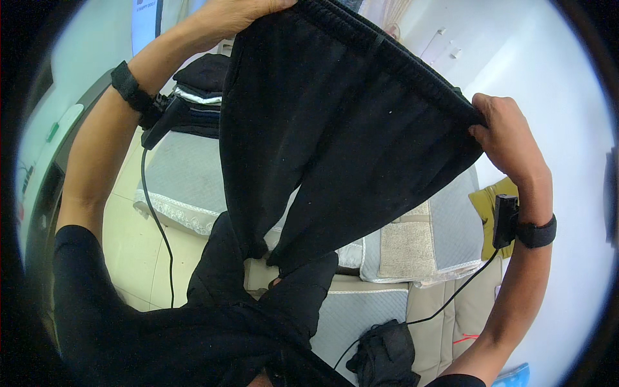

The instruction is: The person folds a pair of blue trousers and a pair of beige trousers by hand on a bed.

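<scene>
A pair of black sweatpants hangs stretched out in front of me, its elastic waistband up and its two legs down. My left hand grips one end of the waistband near the top edge of the view, its fingers partly cut off. At the other end, on the right and lower, my right hand is closed round the waistband. The leg cuffs reach down close to my own dark trousers.
Behind at left, a stack of folded dark clothes rests on a grey quilted cover. Right of my legs lie a beige patch of fabric, an olive cloth and a crumpled black garment. Cables run from both wrist straps.
</scene>
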`<action>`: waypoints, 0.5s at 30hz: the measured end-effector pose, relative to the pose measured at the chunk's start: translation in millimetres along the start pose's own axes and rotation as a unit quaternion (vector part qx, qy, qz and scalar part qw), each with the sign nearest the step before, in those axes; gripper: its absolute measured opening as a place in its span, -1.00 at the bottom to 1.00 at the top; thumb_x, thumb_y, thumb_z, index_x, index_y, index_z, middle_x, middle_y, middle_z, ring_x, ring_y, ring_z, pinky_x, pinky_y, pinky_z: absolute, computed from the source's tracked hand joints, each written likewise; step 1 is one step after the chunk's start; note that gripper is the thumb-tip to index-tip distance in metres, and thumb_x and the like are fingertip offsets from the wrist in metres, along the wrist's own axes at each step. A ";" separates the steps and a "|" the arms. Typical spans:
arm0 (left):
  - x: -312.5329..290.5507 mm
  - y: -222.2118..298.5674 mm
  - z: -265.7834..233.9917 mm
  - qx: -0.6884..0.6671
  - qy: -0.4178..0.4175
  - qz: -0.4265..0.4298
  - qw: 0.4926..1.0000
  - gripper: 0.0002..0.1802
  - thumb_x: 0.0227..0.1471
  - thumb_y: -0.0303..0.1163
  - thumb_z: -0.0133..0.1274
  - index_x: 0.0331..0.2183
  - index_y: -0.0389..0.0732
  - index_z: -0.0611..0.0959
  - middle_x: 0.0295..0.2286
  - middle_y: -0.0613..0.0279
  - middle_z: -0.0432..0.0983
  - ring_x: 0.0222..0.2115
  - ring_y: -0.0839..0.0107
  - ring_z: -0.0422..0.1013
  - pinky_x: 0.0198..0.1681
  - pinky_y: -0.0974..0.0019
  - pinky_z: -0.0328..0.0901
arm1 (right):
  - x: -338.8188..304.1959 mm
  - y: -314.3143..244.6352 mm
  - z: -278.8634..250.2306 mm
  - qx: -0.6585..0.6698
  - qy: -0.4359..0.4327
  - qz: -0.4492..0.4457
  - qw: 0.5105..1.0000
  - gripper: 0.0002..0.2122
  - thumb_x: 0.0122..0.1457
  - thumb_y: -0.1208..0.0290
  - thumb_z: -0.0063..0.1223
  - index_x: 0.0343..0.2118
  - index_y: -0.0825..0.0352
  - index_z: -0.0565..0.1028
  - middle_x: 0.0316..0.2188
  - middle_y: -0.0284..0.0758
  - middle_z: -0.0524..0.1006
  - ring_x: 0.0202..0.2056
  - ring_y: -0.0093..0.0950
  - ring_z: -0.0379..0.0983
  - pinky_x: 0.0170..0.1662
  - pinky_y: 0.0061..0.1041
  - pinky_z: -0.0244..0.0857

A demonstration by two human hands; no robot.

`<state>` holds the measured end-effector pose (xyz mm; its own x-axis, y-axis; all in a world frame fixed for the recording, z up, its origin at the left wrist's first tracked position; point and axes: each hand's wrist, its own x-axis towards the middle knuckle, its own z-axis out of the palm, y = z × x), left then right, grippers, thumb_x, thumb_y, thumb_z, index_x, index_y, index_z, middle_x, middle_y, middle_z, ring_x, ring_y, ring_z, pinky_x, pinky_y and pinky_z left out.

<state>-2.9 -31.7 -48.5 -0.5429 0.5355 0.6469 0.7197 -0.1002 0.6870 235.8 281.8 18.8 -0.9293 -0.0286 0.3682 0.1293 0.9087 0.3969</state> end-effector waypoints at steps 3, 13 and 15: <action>-0.8 3.4 -3.6 0.037 0.005 0.001 0.999 -0.80 0.33 -0.50 0.01 -0.06 -0.29 0.62 -0.20 0.31 0.59 -0.15 0.52 0.44 0.02 0.37 0.35 | -1.0 -1.1 0.1 -0.007 0.018 -0.010 1.000 -0.87 0.01 0.62 0.18 -0.36 0.48 0.50 -0.38 0.05 0.55 -0.24 0.08 0.49 -0.12 -0.07 0.41; 1.6 14.3 -19.3 -0.076 0.000 0.103 0.992 -0.73 0.34 -0.44 0.03 0.03 -0.19 0.63 -0.07 0.29 0.60 -0.02 0.48 0.45 0.16 0.34 0.34 | -16.5 16.4 -3.0 0.035 0.272 0.008 0.962 -0.93 0.06 0.59 0.05 -0.38 0.43 0.44 -0.55 -0.20 0.42 -0.50 -0.35 0.40 -0.37 -0.34 0.32; 7.4 17.9 -31.9 -0.123 -0.014 0.206 0.971 -0.68 0.32 -0.38 0.08 0.07 -0.17 0.62 -0.02 0.19 0.61 0.01 0.40 0.49 0.17 0.30 0.38 | -28.9 14.6 -11.7 0.004 0.391 0.014 0.920 -0.87 0.16 0.60 0.09 -0.24 0.35 0.57 -0.45 -0.36 0.55 -0.51 -0.57 0.42 -0.44 -0.58 0.31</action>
<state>-7.9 -56.2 -20.8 -0.2168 0.4292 0.8768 0.7465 -0.5059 0.4322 268.6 291.0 23.8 -0.3912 -0.2931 0.8724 0.1446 0.9166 0.3728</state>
